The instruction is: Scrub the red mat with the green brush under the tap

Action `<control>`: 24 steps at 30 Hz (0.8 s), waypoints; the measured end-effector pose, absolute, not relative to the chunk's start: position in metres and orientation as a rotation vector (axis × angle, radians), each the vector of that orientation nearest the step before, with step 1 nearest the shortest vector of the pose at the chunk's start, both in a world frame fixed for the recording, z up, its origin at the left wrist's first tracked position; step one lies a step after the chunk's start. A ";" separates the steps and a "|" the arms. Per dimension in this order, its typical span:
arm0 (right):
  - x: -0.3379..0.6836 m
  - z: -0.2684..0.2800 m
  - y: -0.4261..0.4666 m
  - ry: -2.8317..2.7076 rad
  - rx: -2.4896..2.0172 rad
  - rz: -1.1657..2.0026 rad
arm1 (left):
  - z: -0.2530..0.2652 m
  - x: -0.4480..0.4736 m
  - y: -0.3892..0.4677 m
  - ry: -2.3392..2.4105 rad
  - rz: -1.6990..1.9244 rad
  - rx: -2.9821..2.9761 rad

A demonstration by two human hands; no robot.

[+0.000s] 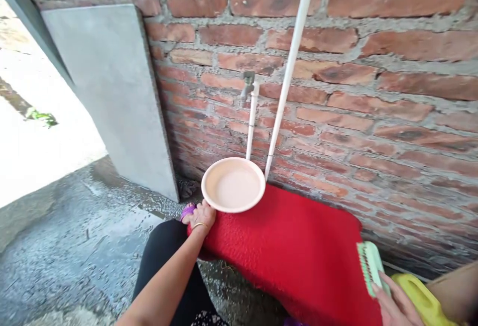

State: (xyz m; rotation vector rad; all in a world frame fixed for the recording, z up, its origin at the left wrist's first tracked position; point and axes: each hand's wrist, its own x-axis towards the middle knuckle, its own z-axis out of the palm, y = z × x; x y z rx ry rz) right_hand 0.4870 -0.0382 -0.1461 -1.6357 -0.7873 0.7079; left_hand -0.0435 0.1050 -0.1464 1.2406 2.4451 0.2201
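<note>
A wet-looking red cloth [298, 246] is spread over a low, long surface against the wall. My left hand [204, 215] is closed on the cloth's left edge, right beside the rim of a pale pink basin [234, 208]. The basin stands at the cloth's far left end and seems to hold cloudy liquid. At the lower right, my right hand [398, 298] grips a light green scrub brush [373, 261]. Its bristles face left, at the cloth's right end. Whether they touch the cloth, I cannot tell.
A yellow plastic container [418, 296] is beside my right hand. Behind the basin, a tap [247, 84] and white pipes [289, 72] run along the brick wall [403, 82]. A grey slab [108, 82] leans at the left, above the wet floor [93, 241].
</note>
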 end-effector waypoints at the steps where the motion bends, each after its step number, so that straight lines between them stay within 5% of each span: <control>1: 0.468 -0.138 -0.027 -0.874 -1.655 0.730 | -0.147 -0.043 0.105 2.449 0.215 1.242; 14: 0.172 -0.111 0.028 -2.385 -1.385 0.815 | -0.149 -0.041 0.105 2.456 0.260 1.230; 24: 0.329 -0.132 0.003 -1.950 -1.680 0.831 | -0.141 -0.040 0.103 2.422 0.309 1.215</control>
